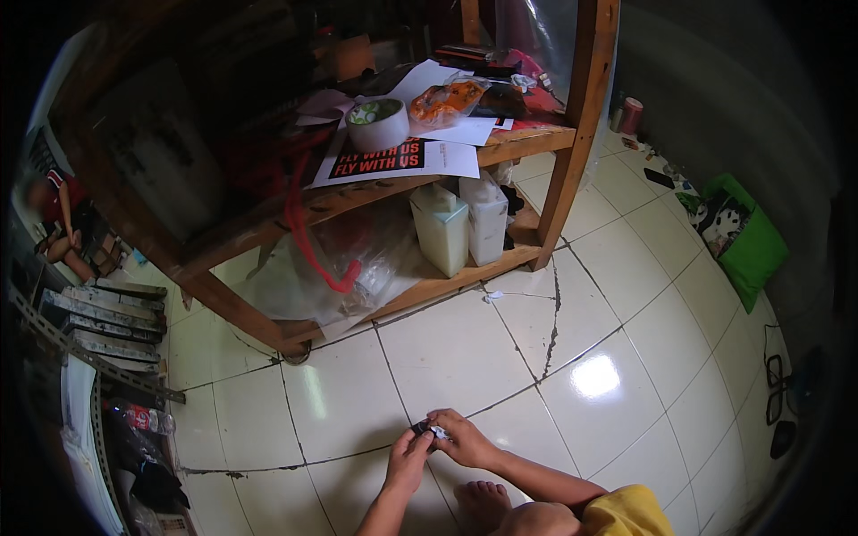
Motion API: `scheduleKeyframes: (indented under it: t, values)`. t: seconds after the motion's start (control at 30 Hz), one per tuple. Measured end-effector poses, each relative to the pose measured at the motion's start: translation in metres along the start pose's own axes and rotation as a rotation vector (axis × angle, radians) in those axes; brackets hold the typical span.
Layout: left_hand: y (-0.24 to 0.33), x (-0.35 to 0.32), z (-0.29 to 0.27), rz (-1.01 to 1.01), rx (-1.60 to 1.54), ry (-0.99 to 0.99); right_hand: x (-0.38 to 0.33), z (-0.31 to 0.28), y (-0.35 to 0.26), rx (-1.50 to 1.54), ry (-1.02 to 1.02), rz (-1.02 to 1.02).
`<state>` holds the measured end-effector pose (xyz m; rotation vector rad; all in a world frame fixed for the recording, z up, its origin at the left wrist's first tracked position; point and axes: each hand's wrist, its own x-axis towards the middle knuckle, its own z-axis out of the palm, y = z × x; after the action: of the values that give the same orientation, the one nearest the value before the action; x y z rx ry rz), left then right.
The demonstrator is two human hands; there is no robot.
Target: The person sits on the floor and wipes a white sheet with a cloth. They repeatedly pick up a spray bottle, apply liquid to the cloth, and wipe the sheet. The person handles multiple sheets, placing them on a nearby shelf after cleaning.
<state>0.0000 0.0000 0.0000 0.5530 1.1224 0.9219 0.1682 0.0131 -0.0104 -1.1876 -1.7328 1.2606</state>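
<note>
Low over the tiled floor, my two hands meet near the bottom middle. My left hand [408,458] is closed round a small black object [420,428], whose kind I cannot make out. Pinched in my right hand [462,441] is a small crumpled white piece [439,432], like paper or tissue, pressed against the black object. The fingers partly hide both things. Just below them is my bare foot [483,502].
Ahead stands a wooden shelf [572,196] with a tape roll [377,125], papers and an orange plastic packet [447,101]. Two pale containers [440,234] sit on its lower board. A green bag [751,241] lies right; a metal rack [98,357] stands left. Further left, another person [63,214] sits.
</note>
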Motion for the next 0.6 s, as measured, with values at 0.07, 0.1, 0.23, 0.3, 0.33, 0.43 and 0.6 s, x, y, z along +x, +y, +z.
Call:
scheduleKeyframes:
  t: [0.07,0.1,0.23,0.3,0.33,0.43,0.6]
  values:
    - [-0.006,0.003,-0.008,0.001,0.006,0.025,0.000,-0.006,-0.014,0.169,-0.078,0.128]
    - [-0.004,0.002,-0.006,-0.001,0.002,0.079,0.000,-0.009,-0.022,0.173,-0.073,0.191]
    - [-0.001,-0.001,-0.004,0.002,-0.009,0.218,-0.006,-0.010,-0.024,0.191,-0.036,0.284]
    - [-0.003,0.001,-0.002,0.020,-0.032,0.249,-0.009,-0.011,-0.013,0.177,-0.046,0.248]
    - [0.000,0.001,-0.001,0.027,-0.064,0.245,-0.010,-0.013,-0.008,0.159,-0.070,0.228]
    - [0.006,0.000,0.001,0.045,-0.076,0.239,-0.014,-0.014,-0.003,0.244,-0.091,0.227]
    - [-0.021,0.012,-0.012,0.198,0.431,0.202,-0.017,-0.010,-0.030,0.618,-0.015,0.488]
